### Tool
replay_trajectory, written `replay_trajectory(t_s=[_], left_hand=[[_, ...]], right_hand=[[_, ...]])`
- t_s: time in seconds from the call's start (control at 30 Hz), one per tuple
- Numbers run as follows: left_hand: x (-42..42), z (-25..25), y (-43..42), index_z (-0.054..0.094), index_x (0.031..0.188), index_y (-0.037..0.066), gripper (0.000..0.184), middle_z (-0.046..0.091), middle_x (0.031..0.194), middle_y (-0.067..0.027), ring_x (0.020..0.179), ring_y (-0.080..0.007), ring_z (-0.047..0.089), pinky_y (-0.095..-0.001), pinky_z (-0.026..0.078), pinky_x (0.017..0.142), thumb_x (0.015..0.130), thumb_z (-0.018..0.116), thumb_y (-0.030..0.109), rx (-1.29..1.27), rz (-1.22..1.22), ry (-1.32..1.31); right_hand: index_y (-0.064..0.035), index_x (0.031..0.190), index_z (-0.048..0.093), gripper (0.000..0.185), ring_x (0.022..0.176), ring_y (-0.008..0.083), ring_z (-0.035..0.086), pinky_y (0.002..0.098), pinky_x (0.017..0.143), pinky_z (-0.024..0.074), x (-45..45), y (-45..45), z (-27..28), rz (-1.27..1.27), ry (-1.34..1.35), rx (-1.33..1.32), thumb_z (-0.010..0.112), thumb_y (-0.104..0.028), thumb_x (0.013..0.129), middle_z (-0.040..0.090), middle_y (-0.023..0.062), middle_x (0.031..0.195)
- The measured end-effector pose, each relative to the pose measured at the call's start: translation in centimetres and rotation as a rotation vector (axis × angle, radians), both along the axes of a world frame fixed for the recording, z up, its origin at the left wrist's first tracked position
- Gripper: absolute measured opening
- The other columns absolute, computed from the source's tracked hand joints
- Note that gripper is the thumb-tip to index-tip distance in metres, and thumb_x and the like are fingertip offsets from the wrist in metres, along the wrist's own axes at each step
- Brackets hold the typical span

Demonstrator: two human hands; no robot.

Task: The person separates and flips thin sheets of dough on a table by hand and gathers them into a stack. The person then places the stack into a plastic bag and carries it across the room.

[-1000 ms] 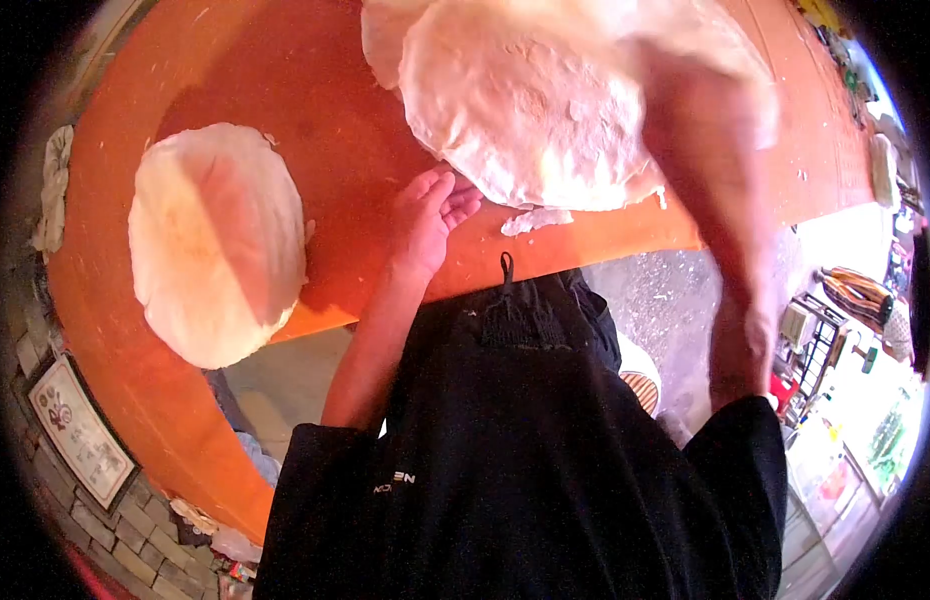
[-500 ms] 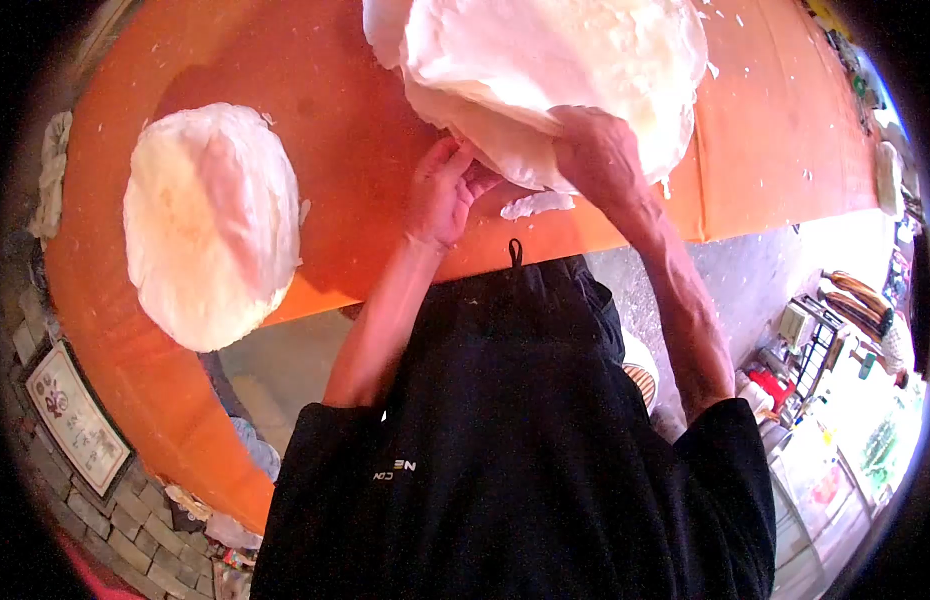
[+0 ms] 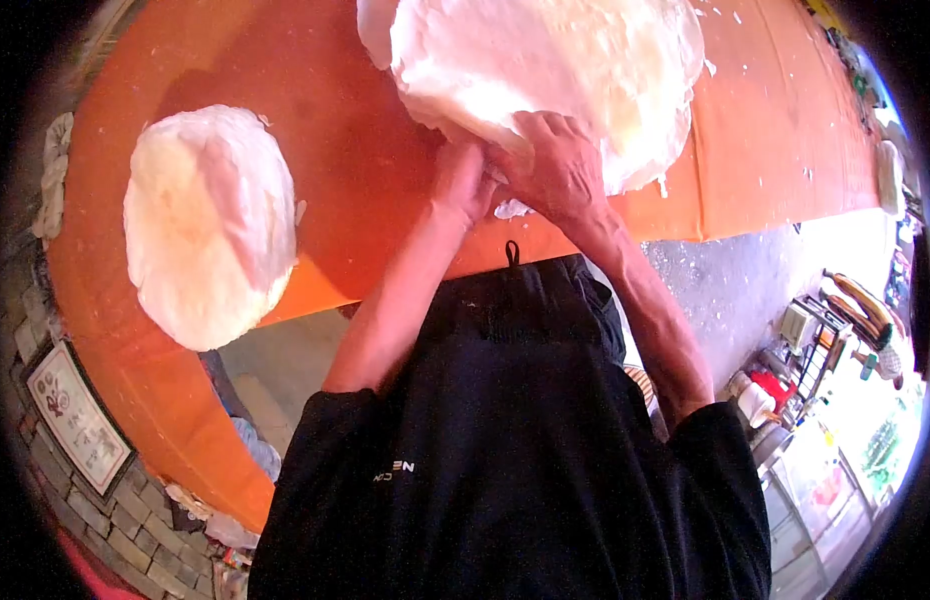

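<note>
A large white, roundish layered sheet (image 3: 545,70) with soft, uneven edges lies at the top of the view; its material is hard to tell. At its near edge my right hand (image 3: 557,170) is closed, fingers curled over the rim. Just left of it, my left hand (image 3: 463,180) is closed at the same edge, its fingertips tucked out of sight. The two hands touch or nearly touch. Below them a torn white scrap (image 3: 511,209) shows in part. A second white oval piece (image 3: 211,225) lies flat on the left, apart from both hands.
Both white pieces lie on a table with an orange cover (image 3: 330,200), dotted with small white flecks. Its near edge runs in front of my dark clothing. A framed panel (image 3: 77,418) stands on paving at lower left. Racks and a red item (image 3: 773,390) are at right.
My right hand has moved left along the sheet's near edge to meet my left hand, which has shifted slightly right. The near rim is now bunched between them.
</note>
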State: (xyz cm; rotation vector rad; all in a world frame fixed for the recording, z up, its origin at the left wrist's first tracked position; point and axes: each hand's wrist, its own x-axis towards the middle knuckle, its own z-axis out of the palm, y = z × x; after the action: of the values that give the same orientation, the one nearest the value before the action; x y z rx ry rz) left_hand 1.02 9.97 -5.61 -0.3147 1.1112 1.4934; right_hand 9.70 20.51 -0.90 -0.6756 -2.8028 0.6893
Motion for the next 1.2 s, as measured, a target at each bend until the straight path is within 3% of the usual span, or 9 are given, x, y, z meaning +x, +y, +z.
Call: replay_trajectory(t_s=[0.07, 0.27, 0.4, 0.6, 0.7, 0.83, 0.93, 1.13, 1.2], left_hand=[[1.1, 1.5, 1.3, 0.055, 0.107, 0.004, 0.024, 0.062, 0.094, -0.008, 0.077, -0.0172, 0.062, -0.0311, 0.054, 0.063, 0.085, 0.054, 0.013, 0.21, 0.317, -0.087], [4.6, 3.9, -0.7, 0.046, 0.126, 0.005, 0.04, 0.054, 0.125, -0.0094, 0.117, -0.0205, 0.05, -0.0369, 0.041, 0.101, 0.094, 0.051, 0.028, 0.474, 0.288, -0.09], [4.6, 0.8, -3.2, 0.046, 0.126, 0.008, 0.039, 0.056, 0.121, -0.0077, 0.114, -0.0246, 0.053, -0.0415, 0.043, 0.098, 0.092, 0.055, 0.025, 0.332, 0.223, -0.095], [4.4, -1.9, -6.7, 0.046, 0.127, 0.005, 0.043, 0.055, 0.121, -0.0079, 0.111, -0.0212, 0.055, -0.0382, 0.046, 0.094, 0.09, 0.058, 0.024, 0.139, 0.355, 0.026], [4.5, -1.4, -6.9, 0.046, 0.127, 0.004, 0.042, 0.056, 0.12, -0.007, 0.109, -0.0197, 0.056, -0.0349, 0.047, 0.092, 0.091, 0.056, 0.023, 0.136, 0.382, 0.072], [4.6, 0.0, -6.8, 0.052, 0.117, 0.004, 0.032, 0.061, 0.106, -0.0044, 0.094, -0.0147, 0.06, -0.0289, 0.049, 0.08, 0.092, 0.053, 0.024, 0.029, 0.357, 0.069], [4.9, 2.9, -6.0, 0.058, 0.1, 0.007, 0.029, 0.059, 0.088, 0.0004, 0.079, -0.0096, 0.057, -0.0278, 0.047, 0.071, 0.097, 0.043, 0.031, 0.01, 0.383, 0.116], [5.6, 3.2, -6.8, 0.05, 0.117, 0.004, 0.041, 0.059, 0.108, -0.0059, 0.094, -0.0141, 0.058, -0.0296, 0.047, 0.083, 0.098, 0.038, 0.038, 0.185, 0.319, 0.132], [5.0, 2.7, -6.5, 0.043, 0.128, 0.009, 0.054, 0.055, 0.117, -0.0036, 0.103, -0.0181, 0.054, -0.0332, 0.044, 0.091, 0.093, 0.042, 0.051, -0.109, 0.482, -0.1]], right_hand=[[-0.0058, 0.106, 0.06, 0.044, 0.098, 0.036, 0.058, 0.0423, 0.082, 0.0483, -0.1, 0.3, 0.4, -0.008, -0.066, 0.043, 0.073, -0.026, 0.069, 0.063, 0.0155, 0.104], [-0.0162, 0.077, 0.063, 0.006, 0.061, 0.0272, 0.065, 0.0379, 0.052, 0.0517, 1.1, 5.4, 8.0, 0.155, -0.274, 0.443, 0.062, -0.022, 0.076, 0.064, 0.0088, 0.069], [-0.0051, 0.092, 0.066, 0.03, 0.068, 0.0353, 0.064, 0.0438, 0.057, 0.049, 0.8, 14.5, 11.8, -0.005, -0.113, 0.098, 0.058, -0.033, 0.087, 0.066, 0.0188, 0.076], [0.004, 0.093, 0.066, 0.025, 0.069, 0.0234, 0.066, 0.0349, 0.061, 0.0524, -0.6, 14.6, 23.3, -0.41, 0.083, 0.625, 0.055, -0.018, 0.087, 0.068, 0.0155, 0.079], [-0.0054, 0.102, 0.063, 0.025, 0.069, 0.0251, 0.064, 0.0366, 0.063, 0.0505, 1.4, 14.1, 20.2, -0.205, -0.154, 0.617, 0.056, -0.024, 0.088, 0.065, 0.0177, 0.086], [-0.0074, 0.082, 0.061, 0.011, 0.067, 0.0339, 0.062, 0.0407, 0.057, 0.0499, 0.3, 6.4, 9.7, 0.208, -0.236, 0.518, 0.051, -0.013, 0.083, 0.061, 0.0148, 0.073], [-0.0075, 0.08, 0.061, 0.01, 0.066, 0.0355, 0.063, 0.0442, 0.058, 0.0492, -0.2, 0.6, 3.1, 0.297, -0.435, 0.092, 0.055, -0.012, 0.075, 0.062, 0.0161, 0.071], [-0.0065, 0.074, 0.061, 0.008, 0.067, 0.0355, 0.063, 0.0447, 0.058, 0.0492, -0.5, -2.4, 5.1, 0.331, -0.439, 0.061, 0.056, -0.012, 0.072, 0.062, 0.0157, 0.069], [-0.004, 0.086, 0.06, 0.017, 0.07, 0.0366, 0.061, 0.0458, 0.063, 0.0487, 0.1, -3.6, 3.8, 0.402, -0.369, -0.031, 0.056, -0.019, 0.079, 0.061, 0.0182, 0.077]])
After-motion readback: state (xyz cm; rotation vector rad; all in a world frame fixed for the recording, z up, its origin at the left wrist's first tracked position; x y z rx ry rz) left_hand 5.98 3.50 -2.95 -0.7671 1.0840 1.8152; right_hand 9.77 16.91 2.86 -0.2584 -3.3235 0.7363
